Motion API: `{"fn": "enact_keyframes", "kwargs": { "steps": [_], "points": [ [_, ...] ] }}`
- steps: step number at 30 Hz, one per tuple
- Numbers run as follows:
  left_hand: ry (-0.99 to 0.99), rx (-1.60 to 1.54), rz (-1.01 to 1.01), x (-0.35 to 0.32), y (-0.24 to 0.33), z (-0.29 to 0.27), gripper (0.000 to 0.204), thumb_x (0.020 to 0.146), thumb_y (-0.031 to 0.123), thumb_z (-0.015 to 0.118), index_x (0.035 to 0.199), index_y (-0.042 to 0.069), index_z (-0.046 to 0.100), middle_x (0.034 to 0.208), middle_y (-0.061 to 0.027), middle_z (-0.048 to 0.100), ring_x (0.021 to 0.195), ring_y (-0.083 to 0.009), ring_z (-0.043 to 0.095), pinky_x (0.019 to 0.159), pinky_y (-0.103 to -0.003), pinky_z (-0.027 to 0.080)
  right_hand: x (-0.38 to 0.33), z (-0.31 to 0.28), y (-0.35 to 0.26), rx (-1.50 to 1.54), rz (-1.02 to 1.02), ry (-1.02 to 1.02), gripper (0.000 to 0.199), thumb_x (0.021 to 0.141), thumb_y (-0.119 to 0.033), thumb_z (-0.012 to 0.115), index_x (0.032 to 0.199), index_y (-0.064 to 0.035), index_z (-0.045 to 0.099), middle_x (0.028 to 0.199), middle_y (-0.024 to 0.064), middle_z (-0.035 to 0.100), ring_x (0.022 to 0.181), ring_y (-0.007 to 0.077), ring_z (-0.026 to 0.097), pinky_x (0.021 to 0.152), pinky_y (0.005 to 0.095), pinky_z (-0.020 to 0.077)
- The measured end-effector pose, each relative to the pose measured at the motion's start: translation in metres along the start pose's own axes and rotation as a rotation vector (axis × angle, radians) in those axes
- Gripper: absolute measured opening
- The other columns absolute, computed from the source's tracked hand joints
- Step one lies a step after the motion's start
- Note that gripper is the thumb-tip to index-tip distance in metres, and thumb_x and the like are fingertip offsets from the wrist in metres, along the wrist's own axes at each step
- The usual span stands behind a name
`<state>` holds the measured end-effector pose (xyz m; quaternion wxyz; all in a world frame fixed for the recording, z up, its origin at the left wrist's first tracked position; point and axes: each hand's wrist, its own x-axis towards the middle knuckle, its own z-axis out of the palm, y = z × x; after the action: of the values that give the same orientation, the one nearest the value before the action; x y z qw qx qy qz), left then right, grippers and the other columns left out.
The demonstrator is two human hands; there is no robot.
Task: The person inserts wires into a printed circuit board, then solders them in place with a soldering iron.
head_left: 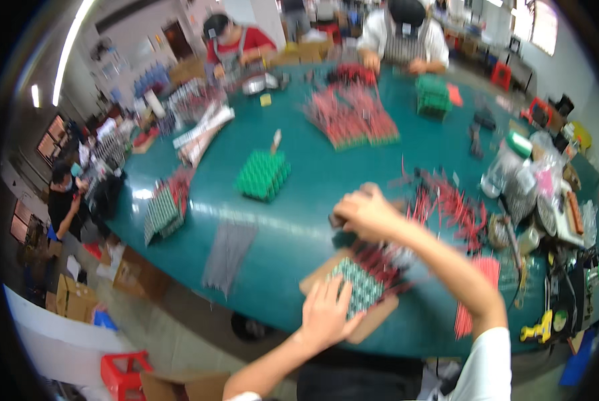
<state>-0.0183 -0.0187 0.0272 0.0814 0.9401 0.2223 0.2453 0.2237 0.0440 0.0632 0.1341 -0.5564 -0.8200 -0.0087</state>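
Observation:
My left hand [324, 311] lies with its fingers stretched flat on the near edge of a green circuit board panel [365, 289], which has rows of pale round spots. Beneath the panel is a brown cardboard sheet [377, 319]. Dark red wires [379, 262] run out from the panel's far side. Above and beyond them, my right hand [367, 215] is closed, blurred by motion, around something dark that I cannot make out. A loose heap of red and black wires [450, 207] spreads to the right of it.
Stacked green boards [263, 175] stand mid-table; a wired board bundle [164, 212] and grey wires [229, 257] lie left. Fanned red-wired boards [356, 117] are farther off. Bags, tape and a yellow-handled tool [537, 328] crowd the right. Two people sit across the table.

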Motion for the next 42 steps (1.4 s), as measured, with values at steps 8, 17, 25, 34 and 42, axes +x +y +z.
{"fn": "enact_keyframes", "kwargs": {
  "steps": [8,17,25,34,42],
  "points": [
    [-0.072,0.028,-0.013,0.021,-0.009,0.008,0.063,0.072,0.042,0.076,0.116,0.0,0.061,0.121,-0.0193,0.058,0.107,-0.0357,0.058,0.096,-0.047,0.043,-0.072,-0.011,-0.002,-0.088,-0.252,0.038,0.028,0.087,-0.016,0.057,0.115,-0.0135,0.063,0.111,-0.001,0.063,0.109,0.0142,0.059,0.113,0.0495,0.0317],
    [-0.11,0.036,-0.013,0.01,0.002,0.006,0.063,0.071,0.042,0.077,0.114,0.0,0.061,0.122,-0.0188,0.058,0.106,-0.0363,0.058,0.097,-0.046,0.042,-0.091,-0.001,-0.023,-0.137,-0.32,0.006,0.024,0.082,-0.016,0.06,0.105,-0.0126,0.065,0.098,-0.0035,0.06,0.103,0.0126,0.06,0.113,0.0496,0.0342],
    [-0.061,0.017,0.004,0.019,-0.005,0.012,0.063,0.072,0.043,0.076,0.115,-0.001,0.061,0.121,-0.0194,0.057,0.107,-0.0374,0.057,0.095,-0.046,0.044,-0.087,-0.006,-0.014,-0.118,-0.333,0.013,0.024,0.082,-0.016,0.059,0.105,-0.0124,0.065,0.102,-0.0024,0.062,0.106,0.0148,0.059,0.11,0.05,0.0367],
    [-0.086,-0.079,-0.043,0.001,-0.002,0.023,0.073,0.073,0.045,0.073,0.124,-0.004,0.053,0.125,-0.0238,0.053,0.116,-0.041,0.051,0.104,-0.05,0.037,-0.146,-0.088,-0.052,0.633,0.474,0.298,0.061,0.082,-0.004,0.063,0.14,-0.0027,0.048,0.13,0.015,0.057,0.123,0.0252,0.052,0.107,0.0384,0.0352],
    [0.053,-0.077,-0.072,-0.015,0.002,0.043,0.075,0.073,0.044,0.073,0.126,-0.004,0.05,0.129,-0.0232,0.049,0.122,-0.0382,0.046,0.11,-0.051,0.03,-0.284,-0.065,-0.029,1.55,0.882,1.206,0.038,0.094,-0.011,0.057,0.13,0.0024,0.052,0.109,0.0142,0.067,0.088,0.0235,0.064,0.074,0.0326,0.0513]
  ]
}}
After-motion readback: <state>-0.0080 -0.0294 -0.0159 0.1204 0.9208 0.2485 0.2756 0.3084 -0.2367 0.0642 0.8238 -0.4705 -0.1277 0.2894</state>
